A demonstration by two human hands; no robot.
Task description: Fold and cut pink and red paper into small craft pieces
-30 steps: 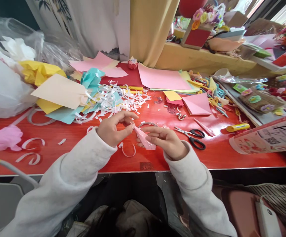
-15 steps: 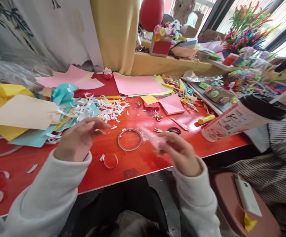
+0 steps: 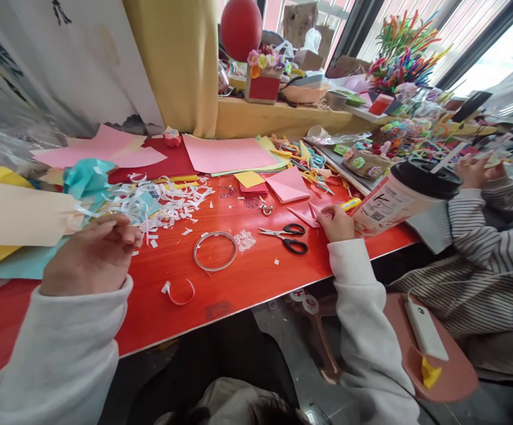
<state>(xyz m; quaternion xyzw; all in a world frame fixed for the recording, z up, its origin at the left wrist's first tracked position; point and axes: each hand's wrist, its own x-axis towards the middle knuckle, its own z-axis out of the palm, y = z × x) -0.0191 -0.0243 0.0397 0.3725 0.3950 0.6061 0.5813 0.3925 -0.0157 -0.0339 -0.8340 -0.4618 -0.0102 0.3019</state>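
Note:
My left hand (image 3: 92, 251) hovers over the left of the red table with its fingers curled together beside the heap of white paper shreds (image 3: 167, 203). A small sliver of paper shows by its fingertips, but whether they hold it I cannot make out. Toward the table's right, my right hand (image 3: 338, 224) pinches a folded piece of pink paper (image 3: 310, 218) low over the surface. Black-handled scissors (image 3: 289, 236) lie left of that hand, blades pointing left. Between the hands rest a thin ring-shaped roll (image 3: 215, 251) and a curled paper strip (image 3: 180, 295).
Pink sheets (image 3: 229, 154) and folded pink squares (image 3: 288, 184) lie at the back. A lidded paper cup (image 3: 398, 200) stands just right of my right hand. Beyond it sits a person in a striped sleeve (image 3: 477, 221). A power bank (image 3: 427, 330) rests on a pink stool (image 3: 455, 378).
My right hand has moved right and away from me with the pink paper, beside the other folded piece. My left hand has shifted left and its fingers have closed. The view has turned slightly right.

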